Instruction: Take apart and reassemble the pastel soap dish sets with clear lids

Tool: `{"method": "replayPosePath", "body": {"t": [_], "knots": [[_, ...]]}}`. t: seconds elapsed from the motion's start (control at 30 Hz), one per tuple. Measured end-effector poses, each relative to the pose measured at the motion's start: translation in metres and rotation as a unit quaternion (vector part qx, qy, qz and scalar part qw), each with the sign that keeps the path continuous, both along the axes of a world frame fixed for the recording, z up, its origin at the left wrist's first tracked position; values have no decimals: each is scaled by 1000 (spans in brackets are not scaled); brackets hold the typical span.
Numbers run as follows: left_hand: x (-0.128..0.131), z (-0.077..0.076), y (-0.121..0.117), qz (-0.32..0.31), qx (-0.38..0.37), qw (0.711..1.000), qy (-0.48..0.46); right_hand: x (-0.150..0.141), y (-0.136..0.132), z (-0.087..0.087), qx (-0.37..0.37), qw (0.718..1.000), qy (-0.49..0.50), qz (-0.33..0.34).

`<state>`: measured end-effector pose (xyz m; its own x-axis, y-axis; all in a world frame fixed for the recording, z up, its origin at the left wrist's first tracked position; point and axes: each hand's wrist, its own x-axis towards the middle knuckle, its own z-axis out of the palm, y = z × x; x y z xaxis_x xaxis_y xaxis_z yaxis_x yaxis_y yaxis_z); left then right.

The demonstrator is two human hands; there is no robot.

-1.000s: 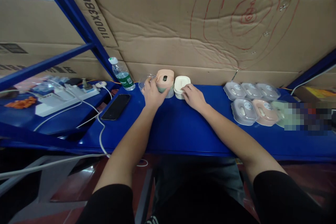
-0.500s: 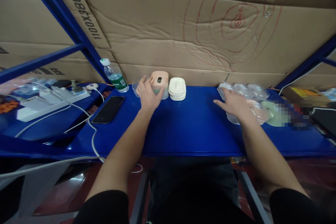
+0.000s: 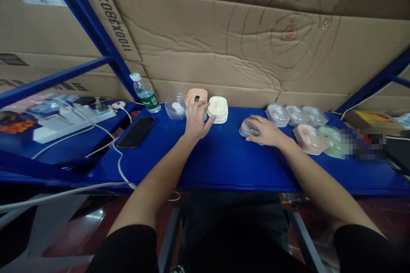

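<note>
My right hand (image 3: 264, 131) is wrapped over a grey-purple container with a clear cover (image 3: 248, 127), which is low over or on the blue table; I cannot tell which. My left hand (image 3: 197, 120) has its fingers spread in front of the peach piece (image 3: 196, 95), whose lower part it hides. Its fingertips lie close to a stack of cream square lids (image 3: 218, 108); whether they touch is unclear. To the left of that hand stand nested clear covers (image 3: 174, 110) with a white round label.
Several covered containers stand at the right, among them a grey one (image 3: 277, 116), a pink one (image 3: 309, 138) and a green one (image 3: 333, 141). A water bottle (image 3: 147, 97) and a phone (image 3: 136, 132) occupy the table's left part. Cardboard (image 3: 192, 30) walls the back.
My right hand has moved left from the container group, bringing the grey-purple container along. My left hand has shifted right, from the clear covers and peach piece toward the cream stack.
</note>
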<state>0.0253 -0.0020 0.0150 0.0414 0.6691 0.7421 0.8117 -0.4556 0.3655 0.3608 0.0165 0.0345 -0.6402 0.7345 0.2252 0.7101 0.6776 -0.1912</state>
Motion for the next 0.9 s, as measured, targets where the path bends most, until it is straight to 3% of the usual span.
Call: {"method": "replayPosePath", "body": {"t": [0.2,0.37,0.5,0.63,0.73,0.8,0.9], "knots": [[9,2,-6,-155,-39,981,110,-39,-14,3,-33,990,51,126],[30,3,-14,-233,-20,959,161,-44,-29,9,-20,968,200,151],[36,5,-15,-197,19,969,149,-37,-36,11,-38,951,264,157],[29,6,-17,-91,42,991,85,-35,-41,11,-29,958,235,163],[25,4,-18,-13,58,998,12,-38,-44,8,-1,972,210,102],[24,3,-18,-11,72,997,1,-41,-45,4,9,970,242,35],[26,4,-17,-86,105,990,30,-43,-42,-4,-8,933,357,-37]]}}
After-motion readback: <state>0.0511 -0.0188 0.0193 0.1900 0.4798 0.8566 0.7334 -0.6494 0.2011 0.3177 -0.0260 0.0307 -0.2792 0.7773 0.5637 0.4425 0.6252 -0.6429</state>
